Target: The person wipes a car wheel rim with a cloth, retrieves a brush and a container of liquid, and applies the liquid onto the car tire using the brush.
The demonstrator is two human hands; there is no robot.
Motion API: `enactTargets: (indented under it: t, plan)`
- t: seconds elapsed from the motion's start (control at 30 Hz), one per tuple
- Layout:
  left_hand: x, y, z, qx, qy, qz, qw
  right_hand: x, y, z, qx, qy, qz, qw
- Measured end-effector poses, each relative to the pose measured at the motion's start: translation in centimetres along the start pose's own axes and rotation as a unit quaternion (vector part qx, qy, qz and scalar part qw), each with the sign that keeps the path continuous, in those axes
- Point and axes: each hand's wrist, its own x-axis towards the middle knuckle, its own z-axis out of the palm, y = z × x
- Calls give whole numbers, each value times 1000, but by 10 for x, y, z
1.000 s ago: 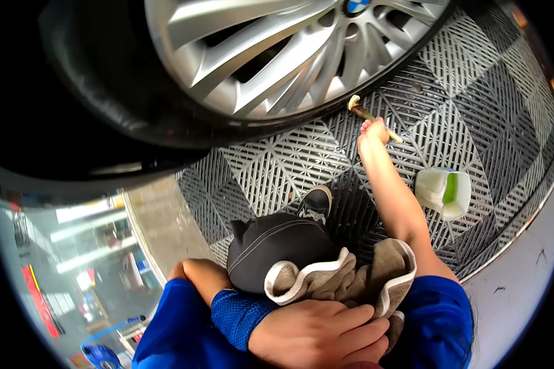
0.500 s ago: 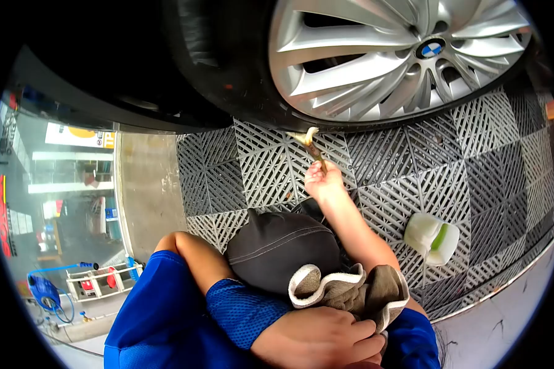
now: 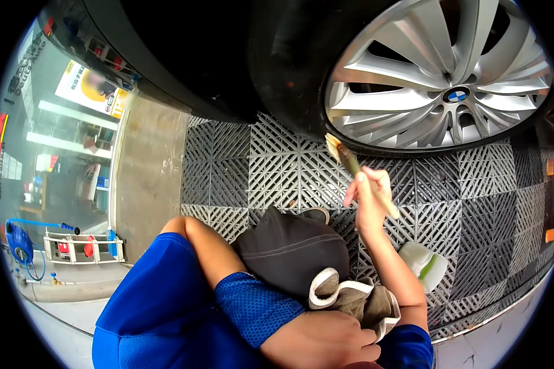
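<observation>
My right hand (image 3: 370, 200) is closed around the handle of a brush (image 3: 349, 161). The brush's pale bristles are up by the lower left edge of the black tire (image 3: 292, 80), beside the silver multi-spoke wheel (image 3: 388, 75). Low in the view, my left hand (image 3: 326, 339) has its fingers curled at a brown cloth (image 3: 354, 300) with white edging, near my dark-trousered knee (image 3: 292, 249). A white square container (image 3: 423, 265) with something green inside stands on the floor right of my right forearm.
Grey and black slatted tiles (image 3: 277, 175) cover the floor under the car. A concrete strip (image 3: 148, 166) runs along the left, with a glass front (image 3: 55, 166) beyond. A blue hose reel (image 3: 20, 243) and a white rack (image 3: 83, 248) are at lower left.
The view has swung right and up, showing more of the wheel. My right hand has lifted the brush closer to the camera, bristles now pointing up-left. My left hand remains at the cloth.
</observation>
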Motion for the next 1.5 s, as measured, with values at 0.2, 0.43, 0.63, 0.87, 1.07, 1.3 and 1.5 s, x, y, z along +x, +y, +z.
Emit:
enactTargets:
  t: [0.2, 0.43, 0.63, 0.87, 1.07, 1.3, 1.5]
  plan:
    - [-5, 2, 3, -57, 1, -16, 998, 23, 66, 9, -567, -202, -240, 761]
    - [-16, 12, -7, -87, -24, -84, 992, 54, 36, 70, -556, -246, -303, 734]
    - [-21, 10, -2, -62, -12, -95, 993, 54, -56, 140, -461, -223, -445, 734]
    - [-27, 7, 1, -43, -17, -112, 993, 72, -195, 171, -321, -202, -523, 763]
    - [-29, 4, 2, -29, -31, -115, 992, 78, -300, 148, -330, -87, -574, 744]
    - [-30, -1, -14, -7, -77, -134, 988, 87, -418, 49, -301, 112, -556, 767]
    - [-23, -10, -21, 5, -115, -154, 981, 119, -451, -117, -158, 267, -492, 814]
